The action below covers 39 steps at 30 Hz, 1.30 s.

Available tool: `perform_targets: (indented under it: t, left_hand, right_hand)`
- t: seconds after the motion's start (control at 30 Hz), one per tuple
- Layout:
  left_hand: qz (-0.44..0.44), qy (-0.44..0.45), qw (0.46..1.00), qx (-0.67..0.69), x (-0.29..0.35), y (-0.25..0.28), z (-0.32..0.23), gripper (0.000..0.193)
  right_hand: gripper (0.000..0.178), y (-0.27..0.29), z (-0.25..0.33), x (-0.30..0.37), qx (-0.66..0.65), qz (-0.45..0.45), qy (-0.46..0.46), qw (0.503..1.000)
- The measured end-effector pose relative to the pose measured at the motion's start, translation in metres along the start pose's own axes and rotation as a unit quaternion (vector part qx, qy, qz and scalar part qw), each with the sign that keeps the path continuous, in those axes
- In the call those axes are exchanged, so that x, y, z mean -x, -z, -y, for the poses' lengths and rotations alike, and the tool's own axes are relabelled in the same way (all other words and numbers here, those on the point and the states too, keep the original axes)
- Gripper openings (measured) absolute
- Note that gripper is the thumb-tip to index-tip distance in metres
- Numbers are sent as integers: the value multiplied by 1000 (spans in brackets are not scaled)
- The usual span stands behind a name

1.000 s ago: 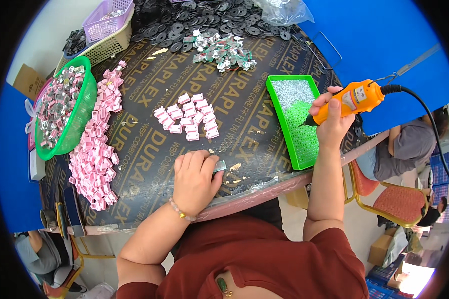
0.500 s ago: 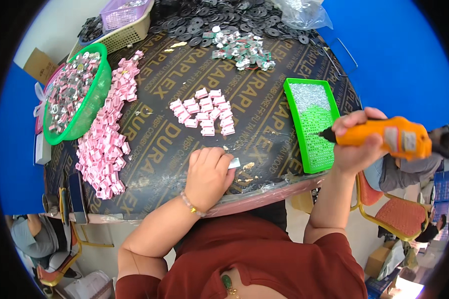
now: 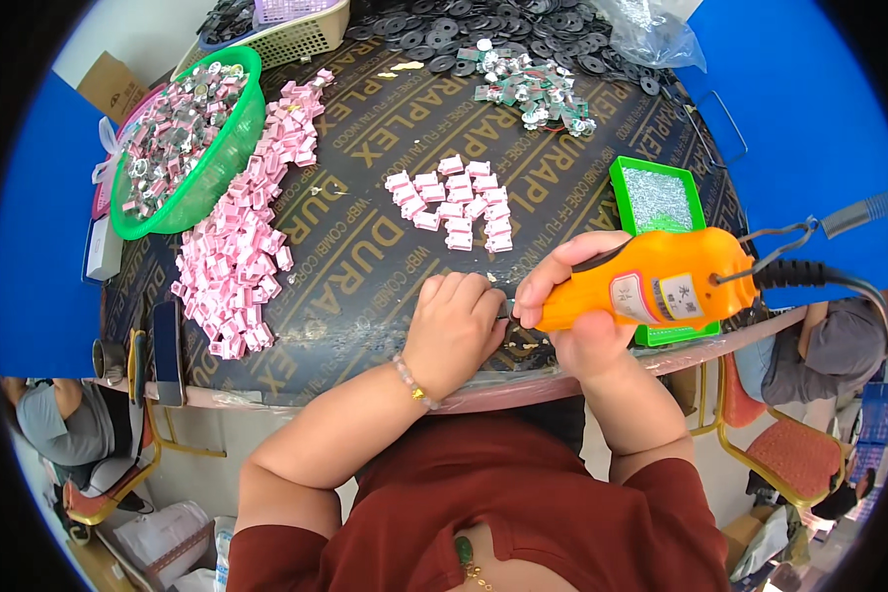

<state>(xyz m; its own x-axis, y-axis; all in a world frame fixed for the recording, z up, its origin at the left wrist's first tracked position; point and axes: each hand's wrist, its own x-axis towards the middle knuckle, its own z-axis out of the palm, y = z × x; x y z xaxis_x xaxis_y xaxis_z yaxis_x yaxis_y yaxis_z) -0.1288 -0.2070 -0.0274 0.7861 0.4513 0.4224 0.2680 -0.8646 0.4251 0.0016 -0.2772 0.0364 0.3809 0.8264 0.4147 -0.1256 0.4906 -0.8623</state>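
My right hand [image 3: 594, 343] grips an orange electric screwdriver [image 3: 661, 281], lying almost level, its nose pointing left. My left hand [image 3: 451, 337] rests on the dark table near its front edge, fingers curled around a small part mostly hidden from view. The screwdriver's tip meets the left fingertips there. Just beyond the hands lies a loose group of small pink plastic housings [image 3: 454, 209]. To the right, a green tray [image 3: 623, 187] holds many tiny silvery screws [image 3: 659, 202]; the screwdriver and right hand cover part of it.
A long pile of pink housings [image 3: 235, 266] lines the left side beside a green basket [image 3: 252, 104] of assembled parts. Green and silver small boards [image 3: 533, 94] and black discs [image 3: 434, 35] lie at the back. A cable [image 3: 824, 274] trails right from the screwdriver.
The screwdriver has swung left from over the green tray to the left hand. The pale piece that showed at the left fingertips is now mostly covered. The whole view has shifted slightly.
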Motion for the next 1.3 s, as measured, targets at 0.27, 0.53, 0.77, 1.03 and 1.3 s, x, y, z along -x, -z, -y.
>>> perform_targets:
  t: [0.27,0.53,0.77,1.03,1.3]
  left_hand:
    - [-10,-5,1000,-7,1,-2,1,20]
    - [-37,-24,999,-25,0,-5,2,9]
    - [38,-8,999,-37,6,18,1,12]
    - [-201,165,907,-332,-78,219,140,27]
    - [-41,-9,979,-202,-193,76,96,90]
  right_hand:
    - [53,1,-5,-1,28,36,6,999]
    - [48,-7,-10,2,60,60,25,996]
    - [64,9,0,2,-53,31,50,997]
    - [63,100,64,30,95,-114,195,970]
    - [66,113,61,41,116,-216,196,949]
